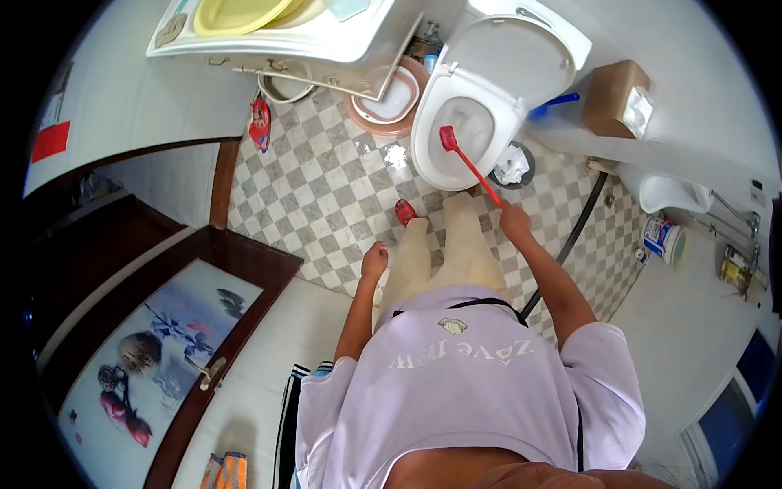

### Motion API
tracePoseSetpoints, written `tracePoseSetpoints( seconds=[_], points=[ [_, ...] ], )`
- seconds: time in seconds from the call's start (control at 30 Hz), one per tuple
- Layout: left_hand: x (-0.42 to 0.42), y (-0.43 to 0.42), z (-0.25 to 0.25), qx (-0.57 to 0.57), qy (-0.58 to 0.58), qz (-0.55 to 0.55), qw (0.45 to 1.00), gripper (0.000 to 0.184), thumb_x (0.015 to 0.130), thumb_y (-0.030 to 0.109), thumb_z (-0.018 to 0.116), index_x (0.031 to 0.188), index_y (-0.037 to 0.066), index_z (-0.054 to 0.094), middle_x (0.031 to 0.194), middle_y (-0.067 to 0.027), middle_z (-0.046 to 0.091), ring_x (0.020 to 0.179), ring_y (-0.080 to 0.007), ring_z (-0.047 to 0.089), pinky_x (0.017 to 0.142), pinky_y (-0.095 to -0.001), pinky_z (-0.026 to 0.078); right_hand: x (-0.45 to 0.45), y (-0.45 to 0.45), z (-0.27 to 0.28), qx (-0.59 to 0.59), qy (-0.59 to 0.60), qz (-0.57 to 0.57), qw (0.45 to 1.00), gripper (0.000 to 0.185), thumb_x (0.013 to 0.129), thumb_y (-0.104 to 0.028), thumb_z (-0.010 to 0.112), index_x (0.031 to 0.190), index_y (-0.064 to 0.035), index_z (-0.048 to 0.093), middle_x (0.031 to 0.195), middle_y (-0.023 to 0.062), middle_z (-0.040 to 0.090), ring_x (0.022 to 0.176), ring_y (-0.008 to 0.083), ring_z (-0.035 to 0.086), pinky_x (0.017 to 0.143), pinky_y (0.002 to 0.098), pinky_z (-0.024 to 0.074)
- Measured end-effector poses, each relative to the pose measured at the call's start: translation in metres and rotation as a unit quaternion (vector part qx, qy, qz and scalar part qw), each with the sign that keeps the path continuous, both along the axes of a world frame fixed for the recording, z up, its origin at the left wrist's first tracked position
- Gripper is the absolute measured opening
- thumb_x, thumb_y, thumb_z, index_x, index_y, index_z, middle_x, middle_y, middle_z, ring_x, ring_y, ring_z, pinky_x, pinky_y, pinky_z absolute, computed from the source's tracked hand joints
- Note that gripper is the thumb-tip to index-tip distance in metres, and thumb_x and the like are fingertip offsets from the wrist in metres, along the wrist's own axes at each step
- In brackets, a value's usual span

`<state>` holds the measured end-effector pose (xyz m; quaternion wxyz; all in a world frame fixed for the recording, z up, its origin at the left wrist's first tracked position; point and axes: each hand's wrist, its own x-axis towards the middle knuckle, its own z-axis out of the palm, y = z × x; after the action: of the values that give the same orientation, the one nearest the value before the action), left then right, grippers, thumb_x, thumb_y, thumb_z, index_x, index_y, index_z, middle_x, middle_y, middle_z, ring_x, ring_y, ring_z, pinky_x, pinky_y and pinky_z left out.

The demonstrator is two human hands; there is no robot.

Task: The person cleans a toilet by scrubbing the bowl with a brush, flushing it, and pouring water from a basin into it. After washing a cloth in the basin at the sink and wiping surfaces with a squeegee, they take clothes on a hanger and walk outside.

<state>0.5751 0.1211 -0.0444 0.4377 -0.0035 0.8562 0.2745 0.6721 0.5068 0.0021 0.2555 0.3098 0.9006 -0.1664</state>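
My right hand (pixel 514 222) is closed around the handle of a red toilet brush (pixel 475 169). The brush slants up and left over the front of a white toilet (pixel 425 155). Its bristle head is at the left inner side of the seat; whether it touches the surface cannot be told. The toilet lid (pixel 515 55) stands raised. My left hand (pixel 375 259) hangs beside my left leg with its fingers curled in, and nothing shows in it.
A waste bin (pixel 528 175) with white paper stands right of the toilet. Stacked basins (pixel 383 124) sit left of it, under a washbasin cabinet (pixel 358 75). A black hose (pixel 582 224) crosses the checkered floor. A glass-panelled door (pixel 183 314) stands at lower left.
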Motion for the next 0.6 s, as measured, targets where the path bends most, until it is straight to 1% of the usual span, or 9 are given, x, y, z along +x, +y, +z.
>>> tracePoseSetpoints(
  seconds=[0.03,0.13,0.27,0.37,0.5,0.6],
  points=[
    [-0.005,0.006,0.002,-0.008,0.003,-0.016,1.0,0.027,0.082,0.018,0.049,0.107,0.008,0.055,0.088,-0.0189,0.062,0.083,-0.0349,0.06,0.072,-0.0412,0.046,0.008,0.002,0.011,0.013,0.007,-0.017,1.0,0.033,0.08,-0.012,0.046,0.113,-0.0154,0.052,0.081,0.016,0.061,0.077,0.0357,0.059,0.065,0.0477,0.0457],
    [-0.008,0.017,-0.004,0.017,0.051,-0.049,0.997,0.027,0.081,0.018,0.048,0.106,0.009,0.055,0.089,-0.0198,0.062,0.085,-0.0357,0.059,0.074,-0.0418,0.046,0.041,0.008,0.053,0.038,0.033,-0.062,0.997,0.036,0.081,-0.011,0.046,0.116,-0.0186,0.051,0.083,0.0145,0.06,0.075,0.0347,0.058,0.064,0.0469,0.0453],
    [-0.018,0.041,-0.001,0.009,0.013,-0.09,0.996,0.027,0.082,0.019,0.048,0.106,0.009,0.055,0.092,-0.021,0.061,0.088,-0.0365,0.058,0.076,-0.0416,0.046,0.105,0.021,0.088,0.047,0.099,-0.107,0.988,0.041,0.082,-0.012,0.048,0.123,-0.0186,0.046,0.085,0.0155,0.059,0.077,0.0343,0.057,0.064,0.045,0.0448],
    [-0.026,0.061,0.007,-0.006,0.009,-0.125,0.992,0.028,0.082,0.02,0.048,0.106,0.009,0.055,0.094,-0.0213,0.06,0.089,-0.0369,0.058,0.078,-0.0416,0.046,0.148,0.03,0.09,0.129,0.169,-0.097,0.972,0.046,0.081,-0.016,0.056,0.125,-0.0141,0.044,0.077,0.0148,0.058,0.065,0.0321,0.058,0.057,0.0414,0.0466],
    [-0.035,0.084,0.007,0.001,0.024,-0.161,0.987,0.029,0.083,0.021,0.048,0.107,0.008,0.054,0.095,-0.0212,0.06,0.091,-0.0372,0.057,0.079,-0.0424,0.045,0.165,0.046,0.087,0.114,0.134,-0.187,0.966,0.039,0.08,-0.015,0.056,0.119,-0.0113,0.05,0.082,0.0166,0.06,0.071,0.0337,0.059,0.06,0.0417,0.0468],
    [-0.04,0.102,0.007,-0.004,0.027,-0.181,0.983,0.029,0.083,0.021,0.048,0.108,0.008,0.054,0.096,-0.021,0.06,0.092,-0.0371,0.057,0.08,-0.0424,0.044,0.169,0.081,0.052,0.077,0.109,-0.25,0.959,0.033,0.08,-0.016,0.055,0.112,-0.0078,0.054,0.086,0.0188,0.061,0.075,0.0351,0.059,0.062,0.0417,0.0468]
  ],
)
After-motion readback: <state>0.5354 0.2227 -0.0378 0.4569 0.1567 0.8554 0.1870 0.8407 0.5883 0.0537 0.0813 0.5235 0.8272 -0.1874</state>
